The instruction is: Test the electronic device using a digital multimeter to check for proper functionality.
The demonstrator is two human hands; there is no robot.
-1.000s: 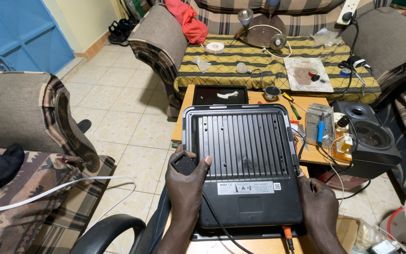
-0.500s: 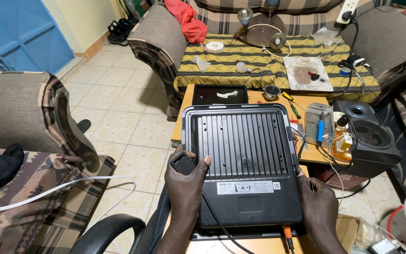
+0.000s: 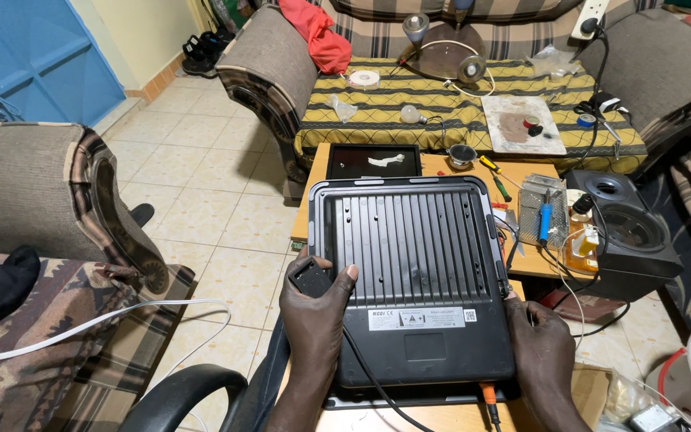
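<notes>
Gripping black ribbed panel (image 3: pixel 411 264) | left hand (image 3: pixel 316 312) fingers at its left edge | right hand (image 3: pixel 539 340) fingers at right

Ribbed panel (image 3: pixel 413 256) lies on table (image 3: pixel 521 264), speaker (image 3: pixel 621 228) right.

I see a large dark grey ribbed housing (image 3: pixel 411 272) — matt cast metal, by its look — on a smooth orange wooden tabletop (image 3: pixel 449 168). The small black box (image 3: pixel 311 278) looks matt plastic; the brown armchair (image 3: pixel 49 192) is coarse cloth.
</notes>
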